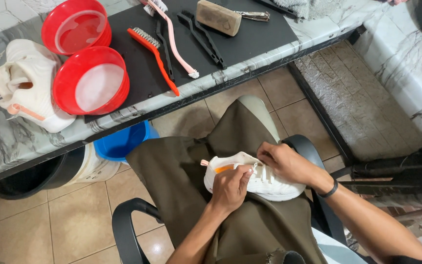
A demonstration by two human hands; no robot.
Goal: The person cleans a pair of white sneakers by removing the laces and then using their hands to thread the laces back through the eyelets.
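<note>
Head view looks down on a seated person whose two hands meet over a white sneaker (264, 181) lying on the lap. Left hand (230, 188) is curled closed on the shoe's near side, fingers bent against the upper close to an orange patch, thumb tucked under. Right hand (284, 161) comes in from the other side, its fingers pinched together at the laces by the tongue; whether it grips a lace or only presses on it cannot be told. A black band (329, 189) sits on the right wrist. The sneaker rests on its side across an olive-brown apron (181, 186) that covers the person's legs, with the black armrests (123, 225) of a chair on either side.

Beyond the knees a marble-patterned table (6, 142) crosses the upper part of the picture. On it lies a black mat (260, 34) holding an orange-handled brush (155, 56), a pink-handled brush (174, 36), a black brush (201, 36) and a tan block (218, 17). Two red bowls (91, 80) stand at the mat's left end, each holding pale liquid. Just beside them, well apart from the hands, a second white sneaker (25, 83) lies at the table's left. A blue bucket (123, 142) stands on the tiled floor under the table edge.
</note>
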